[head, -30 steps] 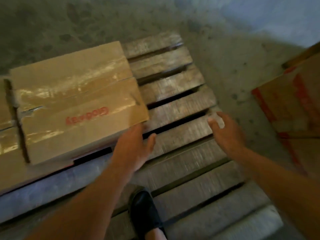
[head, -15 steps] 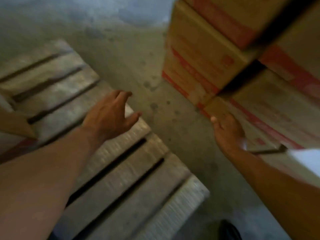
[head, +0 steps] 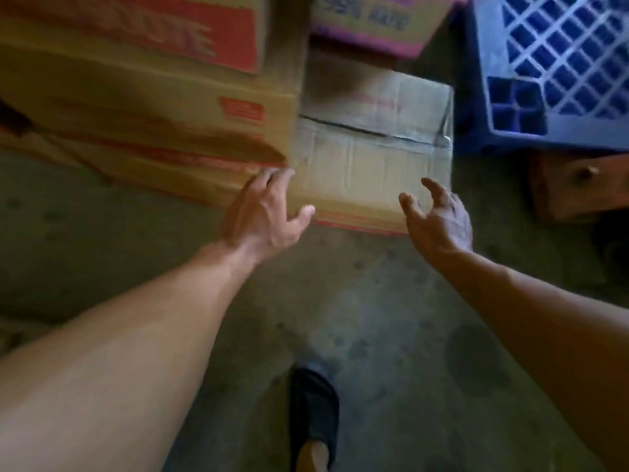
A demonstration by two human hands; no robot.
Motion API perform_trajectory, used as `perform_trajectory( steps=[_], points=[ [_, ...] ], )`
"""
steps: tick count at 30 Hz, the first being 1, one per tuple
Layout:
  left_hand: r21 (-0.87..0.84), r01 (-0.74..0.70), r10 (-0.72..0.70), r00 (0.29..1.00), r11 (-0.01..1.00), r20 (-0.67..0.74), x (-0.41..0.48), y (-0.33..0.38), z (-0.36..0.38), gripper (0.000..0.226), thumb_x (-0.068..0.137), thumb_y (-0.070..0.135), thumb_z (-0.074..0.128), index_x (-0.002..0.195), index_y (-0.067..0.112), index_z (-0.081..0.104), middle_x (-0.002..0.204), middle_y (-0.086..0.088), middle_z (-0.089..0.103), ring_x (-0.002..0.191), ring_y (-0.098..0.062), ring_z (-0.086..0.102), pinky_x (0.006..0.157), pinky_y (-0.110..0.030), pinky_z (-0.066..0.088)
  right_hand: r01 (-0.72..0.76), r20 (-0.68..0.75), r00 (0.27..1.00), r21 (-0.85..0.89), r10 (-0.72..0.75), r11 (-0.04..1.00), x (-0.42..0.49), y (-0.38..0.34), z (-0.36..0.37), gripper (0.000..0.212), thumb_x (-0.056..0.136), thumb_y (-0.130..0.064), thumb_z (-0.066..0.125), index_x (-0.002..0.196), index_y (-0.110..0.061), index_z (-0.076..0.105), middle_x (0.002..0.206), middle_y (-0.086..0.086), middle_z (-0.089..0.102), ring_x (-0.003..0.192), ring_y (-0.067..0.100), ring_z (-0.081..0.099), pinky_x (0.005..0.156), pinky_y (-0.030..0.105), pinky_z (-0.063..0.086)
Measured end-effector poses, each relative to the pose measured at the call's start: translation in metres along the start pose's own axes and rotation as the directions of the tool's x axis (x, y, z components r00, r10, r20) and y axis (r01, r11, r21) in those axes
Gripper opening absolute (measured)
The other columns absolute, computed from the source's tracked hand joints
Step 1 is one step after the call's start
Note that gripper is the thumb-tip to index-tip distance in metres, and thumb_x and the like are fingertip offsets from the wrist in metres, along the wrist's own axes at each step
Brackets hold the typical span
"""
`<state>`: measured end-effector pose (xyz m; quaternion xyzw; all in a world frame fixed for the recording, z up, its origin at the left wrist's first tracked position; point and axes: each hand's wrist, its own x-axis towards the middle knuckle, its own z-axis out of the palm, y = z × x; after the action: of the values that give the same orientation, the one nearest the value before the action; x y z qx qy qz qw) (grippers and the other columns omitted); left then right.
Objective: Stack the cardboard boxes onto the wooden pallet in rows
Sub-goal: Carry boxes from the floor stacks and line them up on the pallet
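Note:
A low cardboard box (head: 371,151) with a taped seam and a red bottom edge sits on the concrete floor straight ahead. My left hand (head: 263,212) is spread open at its near left corner, fingertips by the edge where it meets a taller stack. My right hand (head: 435,216) hovers open with loosely curved fingers at the box's near right corner, holding nothing. The wooden pallet is out of view.
A stack of larger boxes with red print (head: 136,97) stands to the left. A pink-trimmed box (head: 371,22) lies behind. A blue plastic crate (head: 558,69) and a small wooden piece (head: 578,185) are at the right. My black shoe (head: 315,410) is on the floor.
The view has swung from the pallet and its stacked box to the pile of boxes. Both empty hands have come forward to the low box's near corners.

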<state>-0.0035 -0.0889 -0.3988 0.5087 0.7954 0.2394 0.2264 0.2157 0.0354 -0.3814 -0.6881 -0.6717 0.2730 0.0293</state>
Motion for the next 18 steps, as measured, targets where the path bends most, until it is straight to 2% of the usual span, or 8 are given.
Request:
perform_trajectory(
  steps=[6, 8, 10, 13, 15, 18],
  points=[
    [0.051, 0.191, -0.187, 0.98, 0.98, -0.071, 0.041, 0.016, 0.076, 0.063, 0.09, 0.034, 0.066, 0.139, 0.0, 0.048, 0.137, -0.024, 0.046, 0.124, -0.039, 0.046, 0.107, -0.037, 0.033, -0.05, 0.014, 0.999, 0.068, 0.049, 0.996, 0.066, 0.054, 0.013, 0.063, 0.096, -0.056, 0.054, 0.152, -0.035, 0.036, 0.158, 0.004, 0.034, 0.143, 0.025, 0.034, 0.117, 0.036, 0.025],
    [0.043, 0.238, -0.231, 0.965, 0.97, -0.123, 0.037, 0.015, 0.09, 0.063, 0.091, 0.032, 0.065, 0.14, -0.002, 0.045, 0.139, -0.024, 0.042, 0.127, -0.037, 0.044, 0.107, -0.032, 0.029, -0.046, 0.014, 0.999, 0.079, 0.045, 0.996, 0.073, 0.063, 0.022, 0.066, 0.095, -0.054, 0.057, 0.153, -0.034, 0.034, 0.159, 0.002, 0.029, 0.141, 0.026, 0.036, 0.115, 0.035, 0.028],
    [0.032, 0.257, -0.246, 0.95, 0.966, -0.194, 0.035, 0.018, 0.099, 0.062, 0.091, 0.032, 0.063, 0.14, -0.002, 0.045, 0.139, -0.024, 0.041, 0.127, -0.037, 0.042, 0.108, -0.033, 0.03, -0.05, 0.014, 0.999, 0.089, 0.049, 0.995, 0.075, 0.07, 0.032, 0.074, 0.092, -0.055, 0.06, 0.155, -0.034, 0.027, 0.161, 0.001, 0.019, 0.142, 0.027, 0.034, 0.115, 0.036, 0.031],
    [-0.079, 0.416, -0.417, 0.845, 0.906, -0.335, 0.037, 0.02, 0.106, 0.057, 0.09, 0.039, 0.059, 0.134, 0.004, 0.045, 0.138, -0.02, 0.042, 0.124, -0.035, 0.044, 0.102, -0.037, 0.035, -0.097, 0.016, 0.995, 0.189, 0.096, 0.977, 0.076, 0.076, 0.042, 0.091, 0.088, -0.056, 0.066, 0.158, -0.033, 0.013, 0.161, 0.004, 0.019, 0.143, 0.027, 0.032, 0.116, 0.036, 0.03],
    [-0.21, 0.476, -0.521, 0.777, 0.854, -0.354, 0.038, 0.019, 0.108, 0.058, 0.089, 0.041, 0.06, 0.131, 0.004, 0.045, 0.136, -0.018, 0.047, 0.119, -0.035, 0.051, 0.097, -0.033, 0.035, -0.109, -0.001, 0.994, 0.25, 0.113, 0.962, 0.075, 0.079, 0.043, 0.095, 0.087, -0.055, 0.068, 0.159, -0.033, 0.01, 0.157, 0.003, 0.027, 0.139, 0.023, 0.037, 0.108, 0.03, 0.032],
    [-0.312, 0.432, -0.523, 0.787, 0.846, -0.327, 0.037, 0.018, 0.107, 0.061, 0.086, 0.04, 0.064, 0.13, 0.002, 0.045, 0.13, -0.015, 0.052, 0.113, -0.031, 0.053, 0.089, -0.026, 0.034, -0.109, -0.014, 0.993, 0.283, 0.118, 0.953, 0.076, 0.079, 0.042, 0.098, 0.085, -0.053, 0.071, 0.159, -0.031, 0.01, 0.152, 0.003, 0.032, 0.135, 0.021, 0.041, 0.103, 0.029, 0.035]
  ],
)
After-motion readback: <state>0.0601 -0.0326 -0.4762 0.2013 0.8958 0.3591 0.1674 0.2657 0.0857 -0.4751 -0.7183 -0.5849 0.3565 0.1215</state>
